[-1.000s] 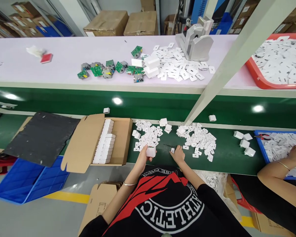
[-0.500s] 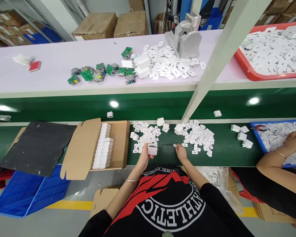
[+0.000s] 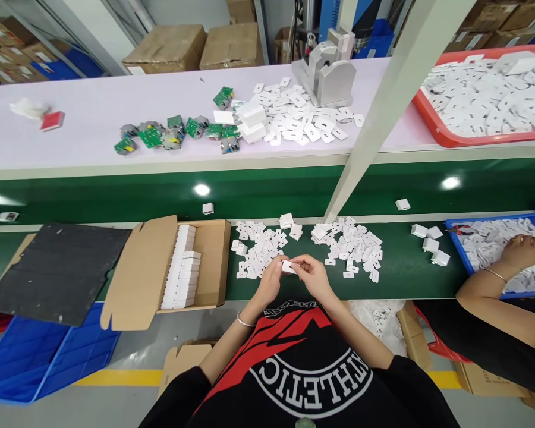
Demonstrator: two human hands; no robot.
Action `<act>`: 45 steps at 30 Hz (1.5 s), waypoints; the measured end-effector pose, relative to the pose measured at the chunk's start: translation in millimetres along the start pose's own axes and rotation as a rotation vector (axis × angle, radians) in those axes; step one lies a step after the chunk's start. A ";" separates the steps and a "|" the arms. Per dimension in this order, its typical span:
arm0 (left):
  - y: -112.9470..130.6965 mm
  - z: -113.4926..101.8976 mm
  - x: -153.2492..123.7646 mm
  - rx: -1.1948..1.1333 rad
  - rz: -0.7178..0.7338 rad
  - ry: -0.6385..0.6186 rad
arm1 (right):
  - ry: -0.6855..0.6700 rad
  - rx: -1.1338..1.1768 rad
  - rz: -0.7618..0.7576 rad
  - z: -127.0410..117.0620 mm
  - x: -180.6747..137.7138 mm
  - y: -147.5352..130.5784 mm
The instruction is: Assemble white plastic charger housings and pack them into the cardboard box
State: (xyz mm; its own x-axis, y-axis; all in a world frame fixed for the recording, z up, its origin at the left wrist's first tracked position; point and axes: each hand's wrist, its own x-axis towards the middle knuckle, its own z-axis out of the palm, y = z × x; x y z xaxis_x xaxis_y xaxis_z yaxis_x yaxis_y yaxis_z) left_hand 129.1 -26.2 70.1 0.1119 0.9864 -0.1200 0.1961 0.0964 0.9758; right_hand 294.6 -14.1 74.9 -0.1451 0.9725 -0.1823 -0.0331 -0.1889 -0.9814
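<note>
Both hands meet in front of my chest over the green work surface [image 3: 303, 238]. Between them is a small white charger housing [image 3: 288, 267], its slotted end face turned up. My left hand [image 3: 270, 282] grips it from the left, fingers closed round its side. From the right, my right hand [image 3: 312, 276] pinches its edge and top with thumb and forefinger. Just beyond my left hand lies a pile of white slotted plates [image 3: 263, 249]; a second pile of plates [image 3: 359, 245] is past my right hand. A few white housings [image 3: 286, 221] stand between the piles.
An open cardboard box [image 3: 211, 261] with rows of white housings is at left, near a black sheet [image 3: 57, 270]. A co-worker's hand [image 3: 524, 252] rests in a blue tray [image 3: 457, 244] at right. The upper shelf [image 3: 89, 134] carries green circuit boards [image 3: 150, 138] and a metal fixture [image 3: 334, 80].
My right hand has come left from beside the right pile to the housing, bringing a small white plate. The housing is tipped, slotted face up. White pieces on the green strip behind have shifted right.
</note>
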 end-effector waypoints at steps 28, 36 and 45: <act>16.5 10.7 12.0 0.034 0.323 0.055 | -0.067 -0.126 -0.143 -7.5 -5.3 -18.5; 23.8 -1.2 2.0 0.020 0.233 -0.025 | -0.086 -0.227 -0.173 -5.8 -3.7 -22.4; 25.4 -30.5 -9.0 0.112 0.385 0.101 | -0.217 -0.109 -0.200 23.6 4.6 -28.6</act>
State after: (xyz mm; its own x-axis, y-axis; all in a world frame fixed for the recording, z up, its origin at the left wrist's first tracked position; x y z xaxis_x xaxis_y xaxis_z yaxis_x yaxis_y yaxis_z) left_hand 103.3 -28.6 101.5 0.1027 0.9562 0.2740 0.2637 -0.2917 0.9194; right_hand 271.5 -7.5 103.5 -0.3546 0.9348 0.0205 0.0223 0.0304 -0.9993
